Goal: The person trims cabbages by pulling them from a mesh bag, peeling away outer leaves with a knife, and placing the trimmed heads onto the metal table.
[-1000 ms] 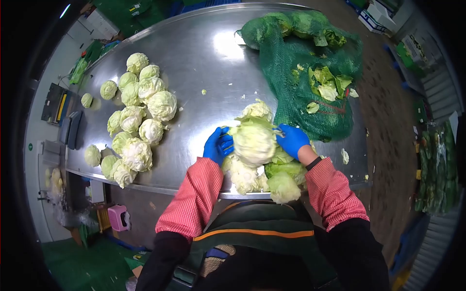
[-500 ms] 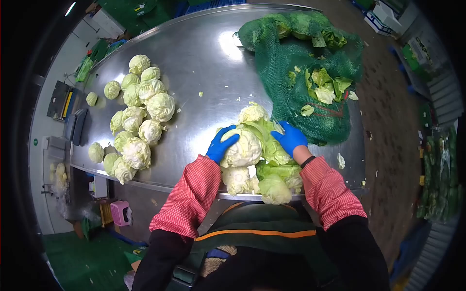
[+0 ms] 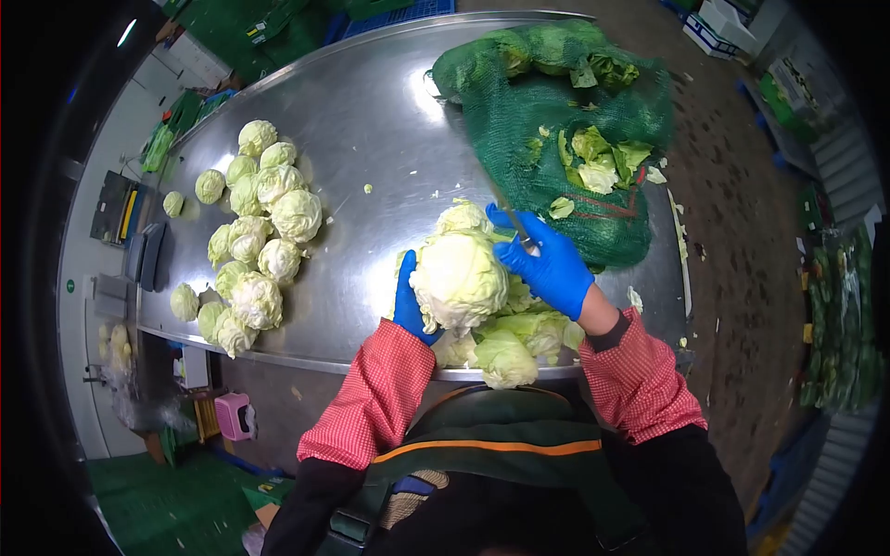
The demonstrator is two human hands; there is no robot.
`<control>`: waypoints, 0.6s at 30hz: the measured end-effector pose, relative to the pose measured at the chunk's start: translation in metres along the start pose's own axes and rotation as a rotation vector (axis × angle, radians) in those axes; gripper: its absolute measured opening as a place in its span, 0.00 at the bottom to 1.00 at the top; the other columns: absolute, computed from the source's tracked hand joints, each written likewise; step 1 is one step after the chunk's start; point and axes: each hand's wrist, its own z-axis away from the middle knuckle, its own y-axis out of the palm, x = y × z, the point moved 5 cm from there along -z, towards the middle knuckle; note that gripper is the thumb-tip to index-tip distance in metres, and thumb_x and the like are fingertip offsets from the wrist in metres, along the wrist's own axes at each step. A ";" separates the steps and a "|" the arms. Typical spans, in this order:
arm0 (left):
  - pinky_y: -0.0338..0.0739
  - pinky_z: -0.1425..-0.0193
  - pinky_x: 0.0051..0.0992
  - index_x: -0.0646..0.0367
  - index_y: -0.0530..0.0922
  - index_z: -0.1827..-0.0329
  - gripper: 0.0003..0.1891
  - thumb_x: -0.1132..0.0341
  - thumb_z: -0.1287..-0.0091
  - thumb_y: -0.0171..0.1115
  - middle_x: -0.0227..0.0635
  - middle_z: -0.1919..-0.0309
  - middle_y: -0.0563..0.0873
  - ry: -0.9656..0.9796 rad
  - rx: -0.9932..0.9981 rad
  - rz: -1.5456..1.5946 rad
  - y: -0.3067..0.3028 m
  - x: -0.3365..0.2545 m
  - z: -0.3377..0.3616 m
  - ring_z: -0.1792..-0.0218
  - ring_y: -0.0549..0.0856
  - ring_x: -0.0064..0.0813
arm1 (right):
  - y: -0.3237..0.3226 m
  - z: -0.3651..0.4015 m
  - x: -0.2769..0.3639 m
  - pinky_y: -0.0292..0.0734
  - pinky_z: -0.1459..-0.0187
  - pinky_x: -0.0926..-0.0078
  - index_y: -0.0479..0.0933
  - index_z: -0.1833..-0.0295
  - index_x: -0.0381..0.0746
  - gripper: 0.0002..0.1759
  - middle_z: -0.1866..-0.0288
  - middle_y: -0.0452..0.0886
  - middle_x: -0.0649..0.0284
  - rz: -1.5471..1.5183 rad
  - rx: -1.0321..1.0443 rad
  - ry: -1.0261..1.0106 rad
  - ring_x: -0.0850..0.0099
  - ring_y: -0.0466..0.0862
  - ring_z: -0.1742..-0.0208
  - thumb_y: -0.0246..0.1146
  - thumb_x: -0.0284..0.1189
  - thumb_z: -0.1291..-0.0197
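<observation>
The lone head view looks steeply down, close above the steel table (image 3: 371, 120).

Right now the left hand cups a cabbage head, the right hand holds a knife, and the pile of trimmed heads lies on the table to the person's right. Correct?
No. The head view shows the pile of trimmed heads on the table to the person's left. The left hand does cup the cabbage head and the right hand holds the knife.

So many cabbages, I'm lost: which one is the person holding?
The big pale head directly before them, gripped by the left hand, while the right hand holds a knife; the heaped heads to the left lie untouched.
</observation>
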 end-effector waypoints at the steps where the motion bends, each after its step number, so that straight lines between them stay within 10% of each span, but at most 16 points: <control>1: 0.64 0.28 0.50 0.59 0.61 0.26 0.37 0.39 0.28 0.43 0.49 0.32 0.71 -0.081 -0.062 0.276 -0.003 0.006 0.002 0.33 0.72 0.47 | 0.000 0.002 0.004 0.78 0.54 0.69 0.74 0.37 0.45 0.25 0.58 0.85 0.56 0.131 0.070 0.025 0.65 0.84 0.60 0.62 0.42 0.37; 6: 0.68 0.30 0.46 0.59 0.64 0.29 0.33 0.44 0.27 0.38 0.46 0.32 0.70 -0.109 -0.081 0.216 0.001 0.017 0.004 0.34 0.73 0.44 | -0.006 0.001 -0.033 0.80 0.57 0.64 0.73 0.38 0.43 0.25 0.56 0.84 0.49 0.361 0.109 0.116 0.57 0.85 0.53 0.62 0.41 0.39; 16: 0.73 0.36 0.53 0.46 0.59 0.24 0.40 0.29 0.31 0.34 0.41 0.29 0.68 -0.262 -0.132 -0.149 -0.015 0.042 0.007 0.33 0.73 0.45 | 0.005 0.030 -0.089 0.75 0.76 0.77 0.71 0.39 0.39 0.34 0.69 0.78 0.64 -0.391 0.205 0.449 0.77 0.78 0.75 0.60 0.57 0.37; 18: 0.66 0.29 0.43 0.56 0.55 0.24 0.40 0.43 0.31 0.57 0.46 0.29 0.65 0.099 -0.292 -0.458 0.009 0.026 0.010 0.32 0.71 0.46 | 0.016 0.030 -0.122 0.72 0.79 0.78 0.72 0.41 0.39 0.35 0.73 0.73 0.67 -0.382 0.238 0.513 0.79 0.73 0.80 0.56 0.59 0.36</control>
